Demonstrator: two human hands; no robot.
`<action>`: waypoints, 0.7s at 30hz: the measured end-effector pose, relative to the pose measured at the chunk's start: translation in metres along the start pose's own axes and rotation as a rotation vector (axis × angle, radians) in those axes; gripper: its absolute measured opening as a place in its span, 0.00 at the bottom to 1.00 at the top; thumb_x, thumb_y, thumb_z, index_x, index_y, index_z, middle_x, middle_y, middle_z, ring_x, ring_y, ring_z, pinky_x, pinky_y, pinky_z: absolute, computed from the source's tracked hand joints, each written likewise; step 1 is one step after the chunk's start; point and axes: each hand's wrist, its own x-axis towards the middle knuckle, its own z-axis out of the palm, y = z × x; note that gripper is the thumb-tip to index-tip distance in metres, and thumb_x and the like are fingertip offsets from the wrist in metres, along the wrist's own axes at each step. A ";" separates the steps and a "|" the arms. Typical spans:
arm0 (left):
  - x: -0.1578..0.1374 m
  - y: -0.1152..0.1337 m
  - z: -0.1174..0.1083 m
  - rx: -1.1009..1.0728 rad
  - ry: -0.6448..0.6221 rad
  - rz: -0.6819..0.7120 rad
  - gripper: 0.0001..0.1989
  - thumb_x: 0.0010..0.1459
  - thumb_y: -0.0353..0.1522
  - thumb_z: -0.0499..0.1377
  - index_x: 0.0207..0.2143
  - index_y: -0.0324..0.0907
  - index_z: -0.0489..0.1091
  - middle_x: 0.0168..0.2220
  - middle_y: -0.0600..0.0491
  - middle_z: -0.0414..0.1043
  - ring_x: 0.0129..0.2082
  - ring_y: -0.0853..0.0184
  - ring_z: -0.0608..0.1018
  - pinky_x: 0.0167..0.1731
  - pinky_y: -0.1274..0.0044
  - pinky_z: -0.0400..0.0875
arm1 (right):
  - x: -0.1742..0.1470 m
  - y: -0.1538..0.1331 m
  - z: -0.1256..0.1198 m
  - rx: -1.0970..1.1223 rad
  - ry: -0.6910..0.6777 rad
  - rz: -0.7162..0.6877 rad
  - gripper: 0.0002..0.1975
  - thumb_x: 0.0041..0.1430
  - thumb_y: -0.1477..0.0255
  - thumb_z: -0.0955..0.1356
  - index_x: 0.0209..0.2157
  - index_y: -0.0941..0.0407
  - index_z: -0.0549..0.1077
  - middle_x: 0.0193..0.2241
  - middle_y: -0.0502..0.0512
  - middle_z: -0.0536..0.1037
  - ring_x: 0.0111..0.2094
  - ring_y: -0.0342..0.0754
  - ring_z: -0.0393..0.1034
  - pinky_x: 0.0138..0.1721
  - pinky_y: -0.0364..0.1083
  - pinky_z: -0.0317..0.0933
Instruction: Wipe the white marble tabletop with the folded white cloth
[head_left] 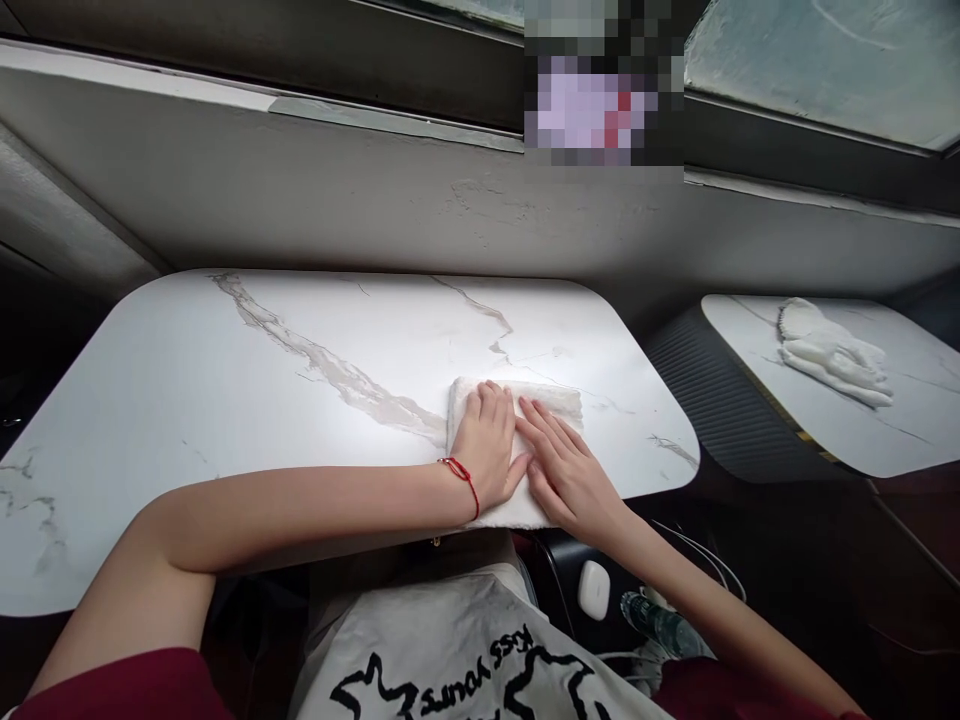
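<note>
A folded white cloth (551, 400) lies near the front edge of a white marble-patterned table (172, 400). My left hand (489, 440) rests on the cloth's left part with its fingers stretched out flat; a red string bracelet (466, 482) is on that wrist. Beside it, my right hand (564, 465) presses on the cloth too, fingers extended toward the upper left. The thumbs nearly meet between the hands. Part of the cloth is hidden under both palms.
At the right stands a second marble-patterned table (885, 440) with a ribbed dark side, bearing a crumpled white cloth (832, 355). Below the table edge are a white rounded case (594, 590), a plastic bottle (667, 625) and white cables (709, 555). A wall (375, 190) runs behind.
</note>
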 end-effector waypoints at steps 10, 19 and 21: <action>0.020 -0.021 -0.017 0.010 -0.063 0.069 0.41 0.66 0.48 0.50 0.68 0.22 0.55 0.66 0.27 0.59 0.67 0.44 0.63 0.66 0.59 0.55 | 0.023 0.023 0.001 -0.024 0.006 0.041 0.34 0.67 0.72 0.57 0.73 0.54 0.46 0.71 0.61 0.56 0.72 0.56 0.50 0.69 0.63 0.57; 0.054 -0.063 0.004 -0.059 0.069 0.009 0.36 0.69 0.46 0.49 0.70 0.32 0.54 0.72 0.33 0.48 0.72 0.48 0.53 0.68 0.57 0.51 | 0.075 0.059 0.016 0.008 -0.010 0.044 0.29 0.71 0.68 0.53 0.71 0.58 0.53 0.72 0.65 0.54 0.73 0.58 0.46 0.69 0.65 0.50; 0.058 -0.067 0.004 -0.042 0.079 -0.023 0.36 0.68 0.45 0.49 0.69 0.30 0.54 0.72 0.32 0.49 0.72 0.48 0.54 0.68 0.58 0.51 | 0.085 0.066 0.020 0.012 0.003 0.013 0.29 0.71 0.68 0.53 0.71 0.57 0.52 0.72 0.63 0.53 0.73 0.57 0.45 0.70 0.65 0.49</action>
